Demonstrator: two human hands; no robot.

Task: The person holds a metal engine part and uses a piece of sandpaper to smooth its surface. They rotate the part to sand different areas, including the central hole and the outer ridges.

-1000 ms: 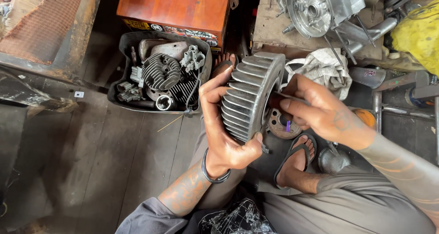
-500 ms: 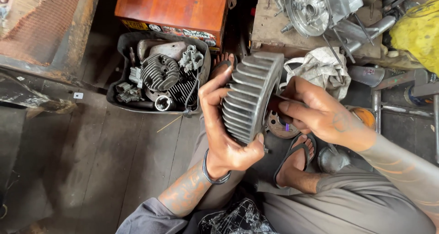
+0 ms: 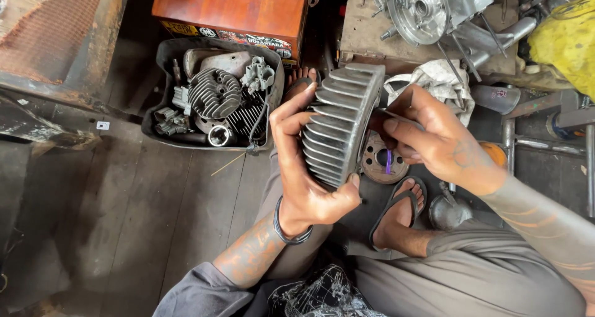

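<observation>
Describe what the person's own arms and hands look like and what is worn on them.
Both hands are bare, no gloves. The left hand has a dark band around the wrist and patchy markings along the forearm, with a grey sleeve pushed up. The right hand shows faint markings; its forearm is bare.

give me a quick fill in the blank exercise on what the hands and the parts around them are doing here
1. The left hand grips a finned metal ____.
2. The right hand presses a thin tool against the part's ____ side.
3. The black tray of engine parts sits just below an ____ wooden box.
4. The foot under the part wears a ____.

Missing words: cylinder head; inner; orange; sandal
</observation>
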